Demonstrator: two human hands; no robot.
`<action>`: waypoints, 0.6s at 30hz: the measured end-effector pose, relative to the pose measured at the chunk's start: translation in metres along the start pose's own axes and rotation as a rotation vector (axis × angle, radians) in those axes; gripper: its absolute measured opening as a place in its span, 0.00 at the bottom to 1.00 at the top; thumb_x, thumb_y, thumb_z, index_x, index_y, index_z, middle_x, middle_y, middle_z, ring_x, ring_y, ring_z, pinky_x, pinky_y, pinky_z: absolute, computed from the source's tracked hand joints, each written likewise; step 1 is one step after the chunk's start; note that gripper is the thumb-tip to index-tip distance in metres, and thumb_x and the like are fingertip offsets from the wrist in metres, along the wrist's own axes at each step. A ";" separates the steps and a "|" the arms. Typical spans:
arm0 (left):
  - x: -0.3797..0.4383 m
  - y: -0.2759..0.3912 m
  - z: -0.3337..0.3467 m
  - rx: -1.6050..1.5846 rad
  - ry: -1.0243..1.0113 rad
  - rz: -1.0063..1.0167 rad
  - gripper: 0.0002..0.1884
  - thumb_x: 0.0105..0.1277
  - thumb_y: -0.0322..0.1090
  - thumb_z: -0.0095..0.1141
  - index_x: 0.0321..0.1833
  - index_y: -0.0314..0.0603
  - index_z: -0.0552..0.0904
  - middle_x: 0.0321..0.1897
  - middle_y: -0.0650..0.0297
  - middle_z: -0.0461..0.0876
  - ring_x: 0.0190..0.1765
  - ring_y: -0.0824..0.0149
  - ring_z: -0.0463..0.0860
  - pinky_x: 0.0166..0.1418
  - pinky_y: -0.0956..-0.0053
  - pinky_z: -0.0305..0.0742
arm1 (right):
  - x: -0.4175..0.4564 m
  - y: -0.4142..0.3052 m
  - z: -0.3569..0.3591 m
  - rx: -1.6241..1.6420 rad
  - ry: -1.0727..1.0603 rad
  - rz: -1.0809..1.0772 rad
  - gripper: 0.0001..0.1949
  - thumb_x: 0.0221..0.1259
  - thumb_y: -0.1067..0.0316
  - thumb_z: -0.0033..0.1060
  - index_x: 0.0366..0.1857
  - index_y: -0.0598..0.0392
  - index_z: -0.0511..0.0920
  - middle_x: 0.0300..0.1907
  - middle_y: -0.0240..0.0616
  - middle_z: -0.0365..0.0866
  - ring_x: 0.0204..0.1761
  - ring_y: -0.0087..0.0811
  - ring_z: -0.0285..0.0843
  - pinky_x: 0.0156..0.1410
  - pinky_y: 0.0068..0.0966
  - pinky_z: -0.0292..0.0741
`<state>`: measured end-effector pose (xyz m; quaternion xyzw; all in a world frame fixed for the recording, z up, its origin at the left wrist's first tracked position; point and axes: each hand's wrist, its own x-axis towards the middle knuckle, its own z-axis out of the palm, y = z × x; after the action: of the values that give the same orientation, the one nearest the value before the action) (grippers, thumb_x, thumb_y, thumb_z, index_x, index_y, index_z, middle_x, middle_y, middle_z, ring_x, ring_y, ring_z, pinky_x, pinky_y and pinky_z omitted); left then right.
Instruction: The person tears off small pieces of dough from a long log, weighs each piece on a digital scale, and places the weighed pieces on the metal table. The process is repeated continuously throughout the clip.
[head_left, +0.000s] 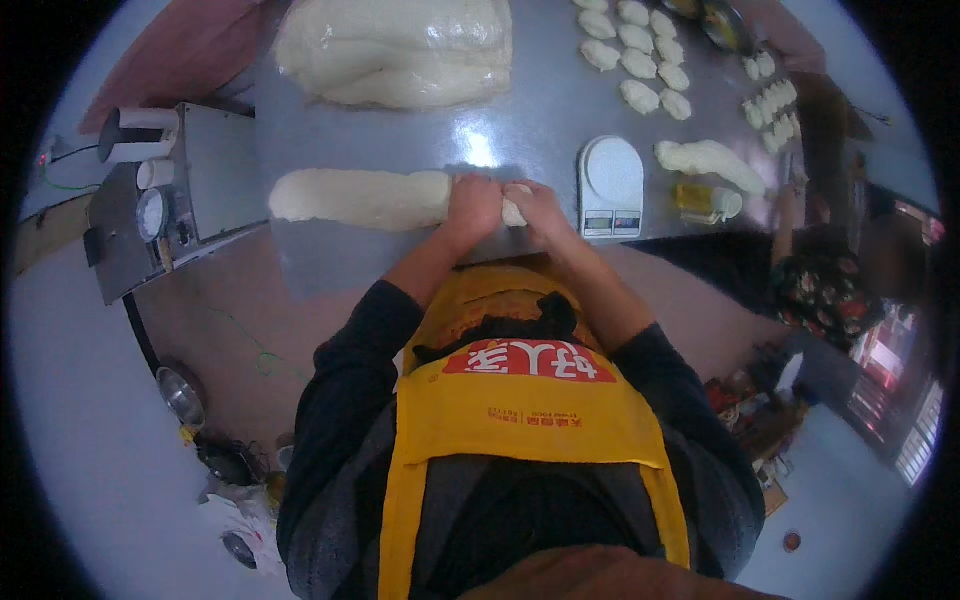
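A long roll of dough (360, 198) lies across the metal worktop in front of me. My left hand (476, 202) is closed around its right end. Beside it, my right hand (538, 210) grips a small lump of dough (516, 206) at that same end. Whether the lump is still joined to the roll is hidden by my fingers. To the right of my hands stands a white kitchen scale (612, 184) with a bare round plate.
A large plastic-covered dough mass (397, 56) sits at the back of the metal worktop (540, 127). Several dough pieces (637, 64) lie back right. A dough strip (709, 165) and an oil container (705, 202) are right of the scale. Another person (825, 289) works at the far right.
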<state>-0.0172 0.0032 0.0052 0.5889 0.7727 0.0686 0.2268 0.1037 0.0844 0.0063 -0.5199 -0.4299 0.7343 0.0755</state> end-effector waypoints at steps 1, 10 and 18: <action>0.001 -0.001 0.004 -0.019 0.029 -0.007 0.09 0.61 0.36 0.57 0.38 0.45 0.89 0.38 0.53 0.88 0.50 0.53 0.84 0.59 0.52 0.71 | -0.001 0.001 -0.001 0.056 -0.029 0.011 0.14 0.61 0.66 0.67 0.48 0.61 0.84 0.39 0.37 0.85 0.40 0.29 0.83 0.44 0.28 0.79; 0.004 -0.004 0.009 0.006 0.046 0.039 0.08 0.60 0.37 0.57 0.35 0.48 0.88 0.38 0.58 0.88 0.47 0.54 0.85 0.58 0.50 0.70 | -0.007 -0.006 -0.018 0.222 -0.211 0.094 0.18 0.64 0.69 0.65 0.55 0.63 0.79 0.47 0.41 0.85 0.45 0.33 0.85 0.49 0.30 0.81; 0.011 -0.022 0.035 0.053 0.066 0.057 0.12 0.60 0.40 0.63 0.45 0.47 0.86 0.46 0.59 0.86 0.56 0.57 0.81 0.62 0.49 0.66 | -0.032 -0.032 -0.058 0.394 -0.484 0.059 0.21 0.66 0.67 0.63 0.60 0.63 0.75 0.51 0.42 0.84 0.50 0.34 0.85 0.57 0.31 0.81</action>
<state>-0.0238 0.0013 -0.0373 0.6139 0.7642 0.0742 0.1834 0.1554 0.1186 0.0464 -0.3176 -0.2694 0.9078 0.0489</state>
